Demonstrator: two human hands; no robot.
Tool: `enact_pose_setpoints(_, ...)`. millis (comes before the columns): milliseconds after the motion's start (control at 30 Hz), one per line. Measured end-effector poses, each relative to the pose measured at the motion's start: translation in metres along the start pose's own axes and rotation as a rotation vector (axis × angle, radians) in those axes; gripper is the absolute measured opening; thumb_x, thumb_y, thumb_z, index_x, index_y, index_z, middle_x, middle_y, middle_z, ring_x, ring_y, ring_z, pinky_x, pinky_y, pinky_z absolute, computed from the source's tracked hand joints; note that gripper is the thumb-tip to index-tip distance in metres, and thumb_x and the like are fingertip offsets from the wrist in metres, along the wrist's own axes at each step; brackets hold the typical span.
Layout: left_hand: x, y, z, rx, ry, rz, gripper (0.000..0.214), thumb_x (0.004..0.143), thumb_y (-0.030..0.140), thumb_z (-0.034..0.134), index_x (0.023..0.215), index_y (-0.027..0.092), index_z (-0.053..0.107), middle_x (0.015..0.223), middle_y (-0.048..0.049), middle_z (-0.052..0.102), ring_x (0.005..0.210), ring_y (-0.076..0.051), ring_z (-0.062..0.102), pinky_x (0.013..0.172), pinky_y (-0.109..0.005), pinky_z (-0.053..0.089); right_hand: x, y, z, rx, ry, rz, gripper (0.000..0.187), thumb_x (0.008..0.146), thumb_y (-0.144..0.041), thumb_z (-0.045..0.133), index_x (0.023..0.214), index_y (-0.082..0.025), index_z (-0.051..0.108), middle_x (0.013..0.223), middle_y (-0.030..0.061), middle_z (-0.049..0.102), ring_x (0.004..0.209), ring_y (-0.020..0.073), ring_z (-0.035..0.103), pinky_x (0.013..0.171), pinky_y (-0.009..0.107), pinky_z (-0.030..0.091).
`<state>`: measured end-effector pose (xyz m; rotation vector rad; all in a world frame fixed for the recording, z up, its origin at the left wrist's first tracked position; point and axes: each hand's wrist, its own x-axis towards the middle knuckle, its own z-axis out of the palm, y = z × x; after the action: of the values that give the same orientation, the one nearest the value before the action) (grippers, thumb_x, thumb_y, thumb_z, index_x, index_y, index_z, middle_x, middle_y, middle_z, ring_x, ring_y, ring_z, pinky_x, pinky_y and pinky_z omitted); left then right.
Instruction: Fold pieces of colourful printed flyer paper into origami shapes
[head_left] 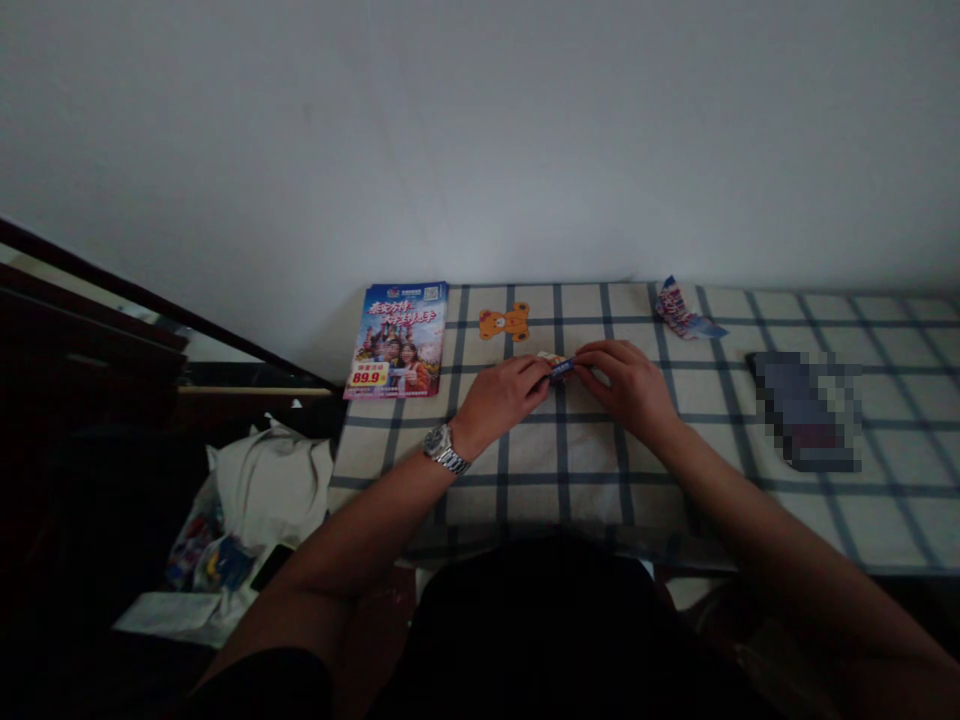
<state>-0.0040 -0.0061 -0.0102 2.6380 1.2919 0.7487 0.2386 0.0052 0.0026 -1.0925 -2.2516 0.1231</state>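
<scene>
Between my two hands is a small piece of folded, printed paper (561, 368), blue with some yellow and red. My left hand (504, 400), with a metal watch (445, 448) at its wrist, has its fingers closed on the paper's left end. My right hand (626, 385) pinches the other end between thumb and fingers. Both hands are just above the checked tablecloth (525, 490). Beyond them lies a flat orange bear shape (504, 322). Part of the paper is hidden by my fingers.
A stack of printed flyers (397, 340) lies at the table's left end. Near the wall, a folded paper piece (686, 315) stands at the back right. A dark, pixelated flat object (806, 410) lies on the right. White bags (274, 480) are below the left edge.
</scene>
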Motion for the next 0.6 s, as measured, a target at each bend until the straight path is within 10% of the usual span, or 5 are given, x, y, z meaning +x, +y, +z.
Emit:
enact_pose_setpoints(200,0.002,0.002,-0.009,-0.045,0.043,-0.14,0.021,0.104,0.023,0.061,0.123,0.022,0.069,0.109,-0.0041,0.079,0.092,-0.019,0.074,0.073,-0.031,0.056,-0.006,-0.006,-0.001,-0.118,0.115,-0.005,0.032,0.101,-0.028,0.065,0.133,-0.03,0.069,0.121,0.0118,0.067,0.107,0.0299,0.063,0.093,0.047,0.056)
enact_pose_setpoints(600,0.007,0.006,-0.017,-0.262,0.082,-0.269,0.015,0.1,0.02,0.064,0.113,0.023,0.071,0.102,-0.0014,0.08,0.09,-0.018,0.075,0.081,-0.029,0.057,-0.002,-0.018,0.005,-0.028,-0.157,-0.126,0.04,0.105,-0.022,0.056,0.144,-0.024,0.06,0.131,0.0138,0.069,0.118,0.0304,0.066,0.101,0.047,0.058)
